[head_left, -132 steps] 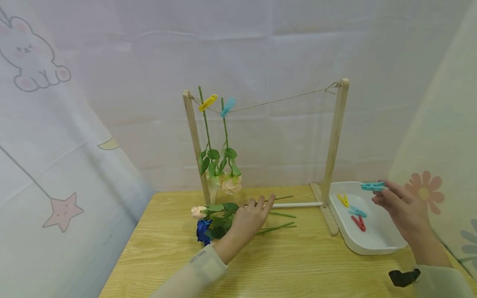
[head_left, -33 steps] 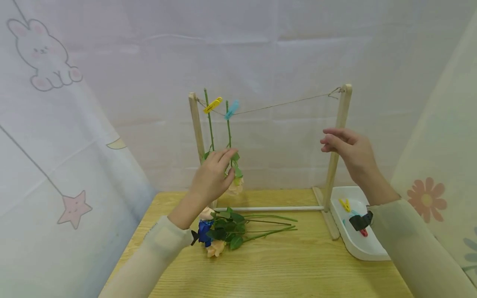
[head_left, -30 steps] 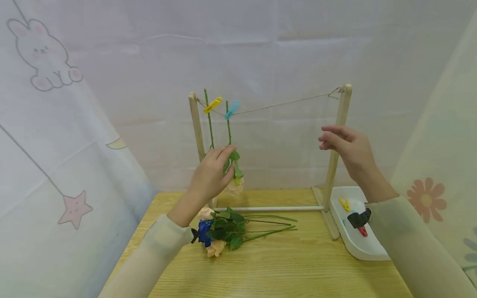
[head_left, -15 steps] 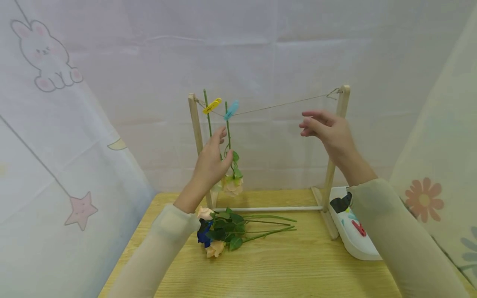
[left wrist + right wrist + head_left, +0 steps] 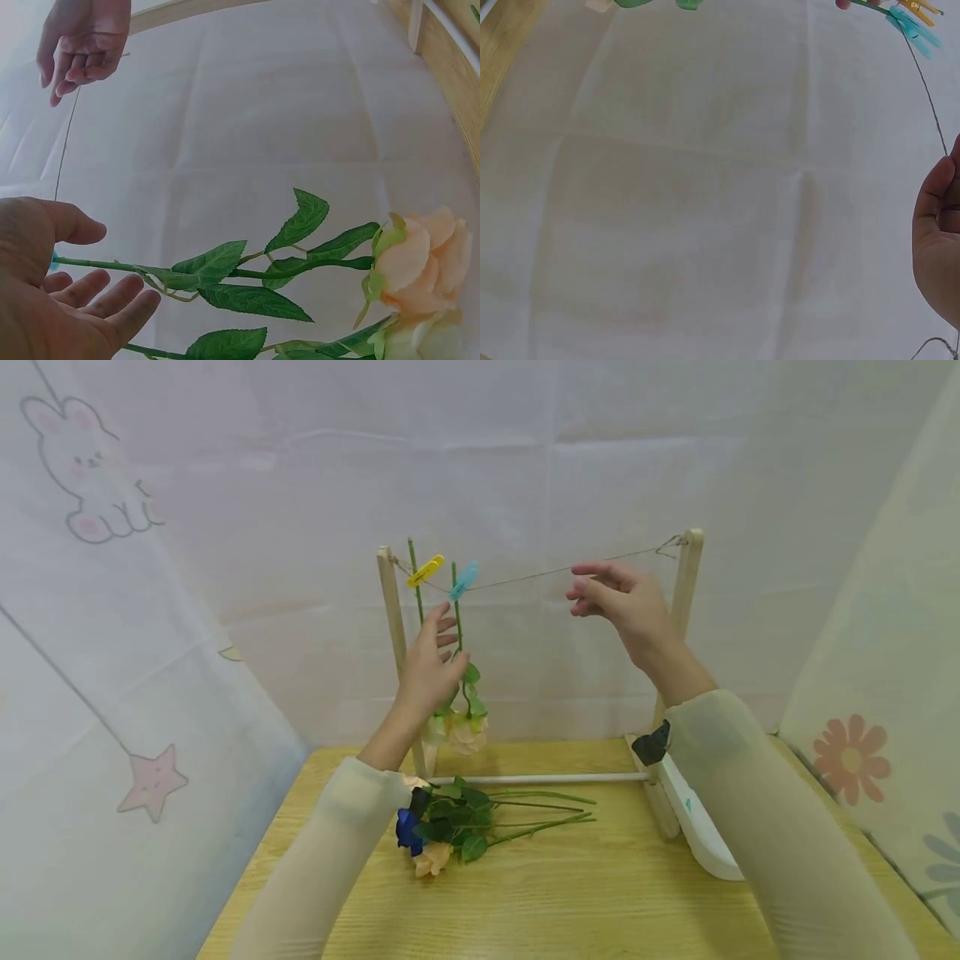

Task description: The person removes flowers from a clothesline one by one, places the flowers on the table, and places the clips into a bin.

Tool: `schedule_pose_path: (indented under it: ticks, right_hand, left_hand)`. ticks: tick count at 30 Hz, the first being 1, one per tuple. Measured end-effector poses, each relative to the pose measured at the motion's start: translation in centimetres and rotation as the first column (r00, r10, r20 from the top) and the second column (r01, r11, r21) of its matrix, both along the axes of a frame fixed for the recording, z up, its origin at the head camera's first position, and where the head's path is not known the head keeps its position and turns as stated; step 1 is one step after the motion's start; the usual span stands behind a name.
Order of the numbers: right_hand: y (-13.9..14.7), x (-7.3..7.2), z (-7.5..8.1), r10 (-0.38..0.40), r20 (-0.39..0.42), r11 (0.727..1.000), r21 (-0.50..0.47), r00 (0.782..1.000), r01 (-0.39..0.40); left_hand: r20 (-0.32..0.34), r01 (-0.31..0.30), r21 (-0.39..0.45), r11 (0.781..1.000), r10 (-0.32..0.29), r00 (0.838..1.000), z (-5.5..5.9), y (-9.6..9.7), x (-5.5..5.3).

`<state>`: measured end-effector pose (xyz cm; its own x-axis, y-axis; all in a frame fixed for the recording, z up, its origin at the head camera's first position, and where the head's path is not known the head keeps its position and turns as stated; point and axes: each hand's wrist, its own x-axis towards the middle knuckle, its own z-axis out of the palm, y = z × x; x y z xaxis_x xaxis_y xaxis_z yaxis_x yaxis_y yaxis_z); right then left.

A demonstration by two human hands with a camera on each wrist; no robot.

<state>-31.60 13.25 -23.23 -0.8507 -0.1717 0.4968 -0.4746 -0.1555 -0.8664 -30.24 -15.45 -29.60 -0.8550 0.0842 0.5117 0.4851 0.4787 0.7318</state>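
My left hand (image 5: 431, 672) is raised beside two roses hanging head down from a string (image 5: 525, 578). Its fingers are spread around the nearer stem without closing on it, as the left wrist view shows. A yellow clothespin (image 5: 426, 572) and a light blue clothespin (image 5: 464, 581) clip the stems to the string. The peach rose (image 5: 420, 262) hangs nearer; a paler rose (image 5: 424, 337) is partly hidden beside it. My right hand (image 5: 626, 610) hovers at the string further right, fingers loosely bent, nothing visible in them.
Wooden posts (image 5: 686, 568) hold the string, joined below by a white rod (image 5: 555, 778). Several roses lie on the table (image 5: 555, 893), among them a blue rose (image 5: 408, 832) and a peach one (image 5: 432, 858). The right sleeve covers most of a white tray (image 5: 701, 831).
Earlier my right hand held a blue clothespin over the tray and my left touched the lying stems. Both hands rose; lately the right moved left along the string, the left up the hanging stem.
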Motion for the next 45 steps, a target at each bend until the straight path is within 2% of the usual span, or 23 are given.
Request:
schedule_pose_path:
  ticks: [4, 10, 16, 20, 29, 38, 45]
  right_hand:
    - [-0.9, -0.3, 0.5, 0.019, 0.001, 1.0, -0.019, 1.0, -0.019]
    - [-2.5, -0.6, 1.2, 0.022, -0.017, 1.0, 0.023, 1.0, -0.021]
    - [-4.3, -0.6, 2.2, 0.033, -0.001, 0.998, 0.048, 0.999, -0.033]
    - [-5.2, -0.8, 2.6, 0.039, 0.0, 0.997, 0.072, 0.999, -0.039]
    - [-7.1, -0.7, 3.0, 0.038, -0.002, 0.984, 0.176, 0.999, -0.037]
    - [-9.0, -0.8, 3.2, 0.073, 0.003, 0.952, 0.297, 0.997, -0.07]
    - [-9.7, -0.6, 3.0, 0.071, 0.011, 0.947, 0.312, 0.997, -0.071]
  left_hand:
    - [0.032, 0.006, 0.04, 0.999, -0.008, 0.999, 0.0, 0.0, -0.6]
    - [0.063, 0.005, 0.067, 0.998, -0.009, 0.998, -0.1, -0.1, -1.4]
    - [0.099, 0.032, 0.129, 0.991, -0.045, 0.994, -0.5, -0.8, -2.3]
    - [0.094, 0.058, 0.17, 0.984, -0.074, 0.993, -0.5, -1.3, -2.6]
    - [0.077, 0.099, 0.23, 0.968, -0.12, 0.99, -0.3, -2.1, -2.6]
    - [0.07, 0.097, 0.236, 0.967, -0.117, 0.991, -0.3, -2.6, -2.0]
    - [0.064, 0.121, 0.223, 0.967, -0.139, 0.988, -0.4, -2.5, -2.1]
